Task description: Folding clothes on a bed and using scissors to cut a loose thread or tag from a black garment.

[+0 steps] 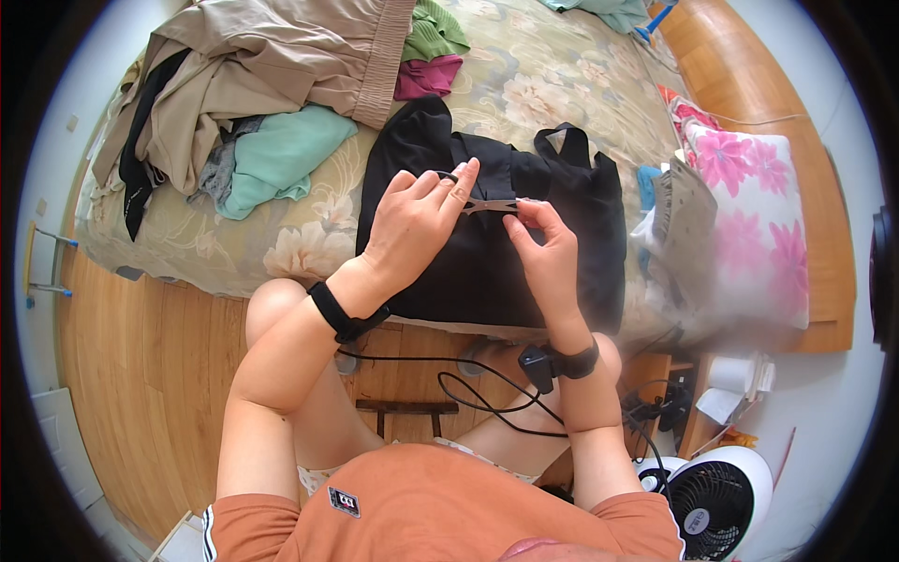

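Note:
A pair of scissors (491,205) with dark handle loops is held in my left hand (421,221), its blades pointing to the right. My right hand (551,246) is at the blade tips, thumb and forefinger close around that spot. Whether those fingers pinch the tips, a thread or a bit of cloth is too small to tell. Beneath both hands a black garment (449,274) with a strap loop lies spread on the edge of the bed. A folded black flap of its cloth runs just behind the scissors.
Beige trousers (274,56) and a mint-green garment (288,158) lie on the floral bedspread (309,246) to the left. A flowered pillow (758,232) is at the right. A black cable (491,369) trails below my wrists. A white fan (716,502) stands at lower right.

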Action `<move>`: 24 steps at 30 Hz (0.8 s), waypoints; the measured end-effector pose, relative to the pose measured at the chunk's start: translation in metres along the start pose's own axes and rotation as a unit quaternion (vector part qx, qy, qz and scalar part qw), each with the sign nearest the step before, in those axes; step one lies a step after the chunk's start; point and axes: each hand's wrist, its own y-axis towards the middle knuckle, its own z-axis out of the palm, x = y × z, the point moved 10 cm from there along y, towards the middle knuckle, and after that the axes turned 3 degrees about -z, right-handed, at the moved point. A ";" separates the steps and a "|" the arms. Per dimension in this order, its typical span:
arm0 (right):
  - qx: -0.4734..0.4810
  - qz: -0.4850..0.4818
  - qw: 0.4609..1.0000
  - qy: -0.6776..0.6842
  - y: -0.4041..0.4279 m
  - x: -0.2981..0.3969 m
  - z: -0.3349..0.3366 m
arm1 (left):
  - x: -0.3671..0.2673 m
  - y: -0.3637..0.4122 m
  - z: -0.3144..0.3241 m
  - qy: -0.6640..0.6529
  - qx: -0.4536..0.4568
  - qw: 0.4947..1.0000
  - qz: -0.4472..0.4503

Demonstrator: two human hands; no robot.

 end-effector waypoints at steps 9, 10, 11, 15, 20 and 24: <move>-0.002 -0.016 1.000 -0.013 0.000 0.002 0.000 | 0.000 -0.001 0.001 0.002 0.004 1.000 -0.003; -0.002 -0.012 1.000 -0.013 0.000 0.002 0.000 | 0.000 -0.002 0.001 0.001 0.005 1.000 -0.002; -0.003 -0.017 1.000 -0.012 0.000 0.003 0.000 | 0.000 -0.002 0.001 0.001 0.007 1.000 -0.001; -0.006 -0.019 1.000 -0.011 0.000 0.003 0.000 | 0.000 -0.003 0.002 0.000 0.009 1.000 0.001; -0.007 -0.028 0.999 -0.019 0.000 0.004 0.000 | 0.001 -0.004 0.004 0.007 0.014 1.000 -0.001; -0.010 -0.037 0.999 -0.034 0.000 0.007 -0.001 | 0.001 -0.004 0.004 0.004 0.008 1.000 0.002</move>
